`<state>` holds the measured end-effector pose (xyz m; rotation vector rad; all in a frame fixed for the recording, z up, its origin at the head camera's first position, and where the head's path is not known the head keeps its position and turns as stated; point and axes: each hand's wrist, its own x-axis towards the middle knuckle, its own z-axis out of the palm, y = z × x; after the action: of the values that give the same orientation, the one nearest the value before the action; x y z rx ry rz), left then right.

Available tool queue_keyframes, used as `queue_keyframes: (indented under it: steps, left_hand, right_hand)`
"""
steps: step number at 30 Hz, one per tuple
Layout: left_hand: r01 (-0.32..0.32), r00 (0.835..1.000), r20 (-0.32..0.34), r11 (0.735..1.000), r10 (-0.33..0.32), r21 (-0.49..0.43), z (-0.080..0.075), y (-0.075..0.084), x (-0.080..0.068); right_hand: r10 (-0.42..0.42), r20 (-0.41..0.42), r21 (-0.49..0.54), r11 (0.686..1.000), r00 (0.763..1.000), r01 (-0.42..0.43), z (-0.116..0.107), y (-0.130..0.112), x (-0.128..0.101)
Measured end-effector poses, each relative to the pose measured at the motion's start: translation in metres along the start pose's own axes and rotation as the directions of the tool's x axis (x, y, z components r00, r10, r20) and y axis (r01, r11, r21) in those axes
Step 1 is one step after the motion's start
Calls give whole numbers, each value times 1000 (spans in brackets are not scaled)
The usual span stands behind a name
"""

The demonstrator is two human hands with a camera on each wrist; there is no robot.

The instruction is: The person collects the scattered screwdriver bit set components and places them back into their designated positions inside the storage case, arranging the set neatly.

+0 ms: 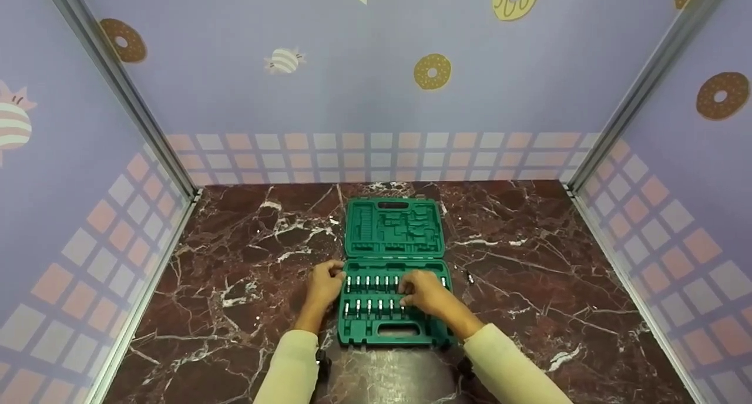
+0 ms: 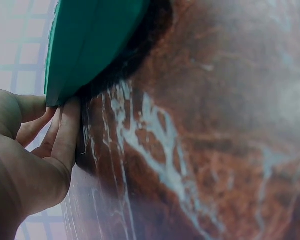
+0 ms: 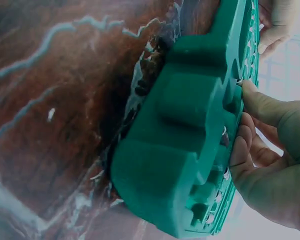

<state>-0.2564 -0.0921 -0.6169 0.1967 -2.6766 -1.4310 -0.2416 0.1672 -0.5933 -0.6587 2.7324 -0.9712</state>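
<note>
A green plastic tool case (image 1: pixel 376 331) lies open on the marble table, its empty lid (image 1: pixel 392 228) folded flat at the back. Two rows of silver bits (image 1: pixel 370 295) stand in the near tray. My left hand (image 1: pixel 325 283) holds the tray's left edge; in the left wrist view its fingers (image 2: pixel 65 130) curl against the case's side (image 2: pixel 90 45). My right hand (image 1: pixel 424 292) lies over the tray's right part, fingers curled down onto a bit there. In the right wrist view its thumb and fingers (image 3: pixel 250 135) pinch into the tray past the case wall (image 3: pixel 190 130); the bit itself is mostly hidden.
A couple of small loose bits (image 1: pixel 470 277) lie on the marble table (image 1: pixel 558 286) just right of the case. Patterned walls with metal corner posts (image 1: pixel 611 134) enclose the table on three sides. Bare marble stretches left and right of the case.
</note>
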Motion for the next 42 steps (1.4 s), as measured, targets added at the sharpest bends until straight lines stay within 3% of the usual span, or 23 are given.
queue_keyframes:
  steps: [11,18,29,38,42]
  left_hand:
    - [-37,999,-4,999,37,21,0,-2,1]
    - [-36,999,-14,999,37,31,1,-2,1]
    - [-15,1000,-25,999,16,41,1,-2,1]
    - [-8,1000,4,1000,8,-2,-1,0,-1]
    - [-17,1000,-4,1000,17,-3,-1,-1,-1]
  right_hand:
    - [-106,-92,-72,992,990,100,6,1,-12]
    - [-146,-144,-39,989,979,141,5,9,-19]
    - [-207,-325,13,975,923,223,-10,26,-33]
    - [-98,-433,119,979,896,164,-21,44,-44]
    - [-91,-466,109,981,880,159,-27,54,-48]
